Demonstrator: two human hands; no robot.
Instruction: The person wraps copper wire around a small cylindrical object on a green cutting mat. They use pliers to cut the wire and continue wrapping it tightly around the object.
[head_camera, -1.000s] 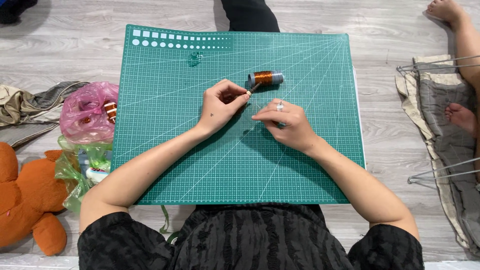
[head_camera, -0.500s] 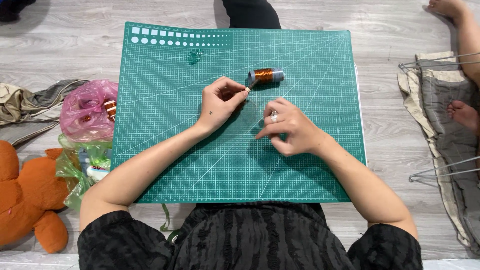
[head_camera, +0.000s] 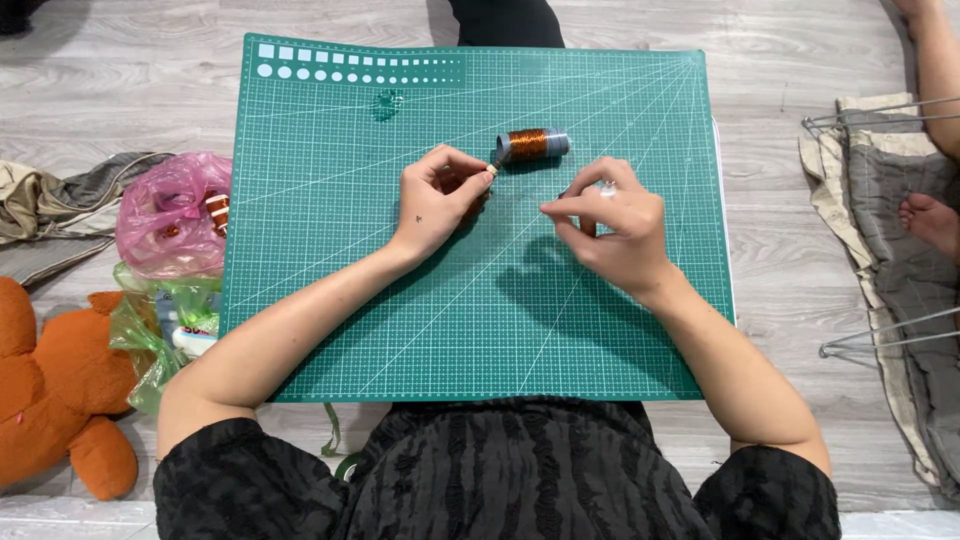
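Note:
A spool of copper-coloured wire lies on its side on a green cutting mat. My left hand rests on the mat just left of the spool. Its thumb and forefinger pinch a small pale tip right at the spool's near end. To the right, my right hand hovers above the mat with a ring on one finger. Its fingertips are pinched together and point toward the left hand. The strand between the hands is too fine to make out clearly.
A small green scrap lies near the mat's far edge. Left of the mat are a pink bag, a clear green bag, crumpled cloth and an orange plush toy. On the right lie cloth with wire hangers and another person's foot.
My right hand has lifted and drawn to the right, away from the left hand, its fingers now pinched. The left hand has stayed by the spool.

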